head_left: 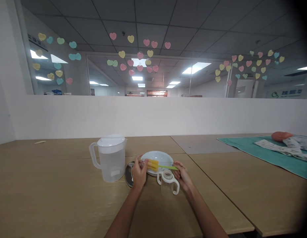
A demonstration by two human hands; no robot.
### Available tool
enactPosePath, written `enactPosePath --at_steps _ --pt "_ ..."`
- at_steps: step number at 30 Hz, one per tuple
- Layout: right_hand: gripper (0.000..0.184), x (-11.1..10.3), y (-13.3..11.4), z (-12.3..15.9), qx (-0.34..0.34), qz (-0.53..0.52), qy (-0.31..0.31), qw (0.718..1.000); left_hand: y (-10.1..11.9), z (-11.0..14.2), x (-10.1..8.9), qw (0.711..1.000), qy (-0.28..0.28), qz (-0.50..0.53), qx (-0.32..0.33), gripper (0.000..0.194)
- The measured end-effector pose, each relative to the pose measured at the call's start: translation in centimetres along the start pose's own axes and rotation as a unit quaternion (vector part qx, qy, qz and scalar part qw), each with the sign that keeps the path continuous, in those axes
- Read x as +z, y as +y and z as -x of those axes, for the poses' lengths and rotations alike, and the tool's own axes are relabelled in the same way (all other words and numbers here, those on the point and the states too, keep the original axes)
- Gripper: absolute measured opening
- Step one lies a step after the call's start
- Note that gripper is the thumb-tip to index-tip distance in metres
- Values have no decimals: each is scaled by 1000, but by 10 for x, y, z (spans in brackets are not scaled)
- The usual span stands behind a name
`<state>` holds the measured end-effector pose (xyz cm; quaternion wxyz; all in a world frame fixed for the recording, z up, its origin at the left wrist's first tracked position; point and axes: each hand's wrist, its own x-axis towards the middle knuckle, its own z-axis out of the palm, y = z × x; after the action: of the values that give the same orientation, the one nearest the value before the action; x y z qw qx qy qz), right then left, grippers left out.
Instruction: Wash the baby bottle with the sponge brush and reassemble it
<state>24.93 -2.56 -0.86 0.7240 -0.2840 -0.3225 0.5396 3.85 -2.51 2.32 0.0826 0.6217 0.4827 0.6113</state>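
Observation:
A bottle brush with a yellow sponge head and a green handle lies across between my hands, above a white bowl. My left hand is closed at the sponge end, its fingers pinching there. On the other side my right hand grips the end of the green handle. Just below the brush stands a clear baby bottle with two white side handles and an open top. Partly hidden behind my left hand is a dark round dish with a small pale item on it.
A lidded translucent pitcher with liquid stands left of my hands. At the far right a teal cloth carries patterned fabric and an orange-red object. A white wall with windows above borders the wooden table.

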Motion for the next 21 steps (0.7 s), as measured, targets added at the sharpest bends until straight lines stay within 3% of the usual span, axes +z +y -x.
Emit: enactPosePath --at_steps 4,12,16,19,21 --pt "28 -6 -2 -2 -26 -24 39 999 -11 -8 1 993 104 -45 3 54" --pt "30 -6 3 -3 0 13 46 999 -15 -5 -1 996 54 -43 53 42" --pt "27 -9 3 -5 -12 -6 98 995 -24 -10 -8 994 73 -75 -30 40" --pt "26 -13 1 -7 -22 -22 128 991 -32 -14 -12 983 29 -147 -107 36" --pt "27 -15 0 -8 -27 -21 138 990 -35 -16 -13 977 6 -177 -123 33"
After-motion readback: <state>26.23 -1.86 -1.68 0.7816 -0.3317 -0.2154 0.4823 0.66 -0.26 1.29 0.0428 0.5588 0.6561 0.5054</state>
